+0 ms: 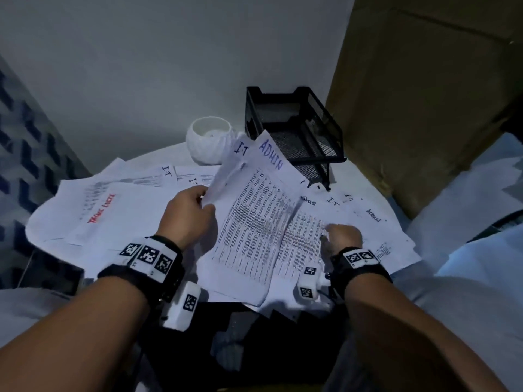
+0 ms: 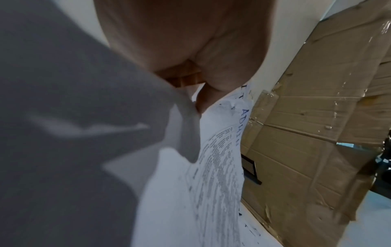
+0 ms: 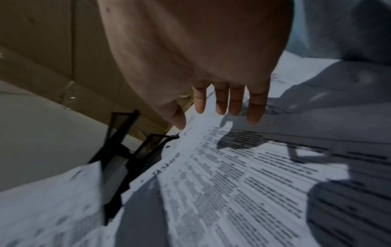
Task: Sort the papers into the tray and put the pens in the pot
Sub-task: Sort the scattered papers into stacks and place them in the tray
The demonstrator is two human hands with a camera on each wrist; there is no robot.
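Observation:
My left hand [image 1: 192,210] pinches the left edge of a lifted bundle of printed sheets, the top one headed ADMIN [image 1: 254,210] in blue. In the left wrist view the thumb and fingers [image 2: 201,100] clamp that ADMIN sheet [image 2: 220,150]. My right hand [image 1: 343,236] hovers with straight fingers [image 3: 238,103] just over a printed sheet [image 3: 243,175] lying on the table, holding nothing. The black mesh two-tier tray [image 1: 294,128] stands behind the lifted papers, and the white ribbed pot [image 1: 209,140] sits to its left. No pens are visible.
Loose sheets cover the round white table [image 1: 158,157], among them one with red lettering [image 1: 102,207] at the left and several marked IT. A tall cardboard panel [image 1: 424,94] leans at the right, close to the tray [image 3: 125,137]. A white wall is behind.

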